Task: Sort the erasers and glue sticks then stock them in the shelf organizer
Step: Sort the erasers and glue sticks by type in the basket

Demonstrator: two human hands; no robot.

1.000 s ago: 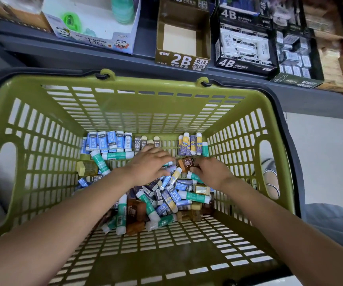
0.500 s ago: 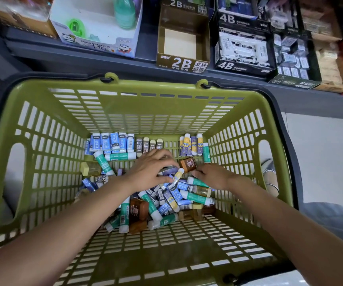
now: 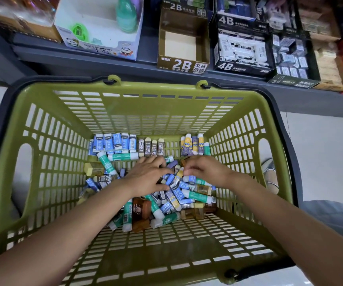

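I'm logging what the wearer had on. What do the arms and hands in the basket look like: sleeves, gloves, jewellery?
Both forearms are bare up to the frame edge, with no sleeve in view. The left hand and right hand are bare too: no gloves, watch or bracelet. No ring shows on the visible fingers.

2 bare forearms reach in from the near edge, no sleeves, watch or bands showing on either. The left hand [image 3: 148, 178] and right hand [image 3: 207, 172] carry no rings or gloves that can be made out. Below the right wrist, grey-blue trouser fabric [image 3: 331, 219] shows, and a pale slip-on shoe [image 3: 270, 174] beside it.
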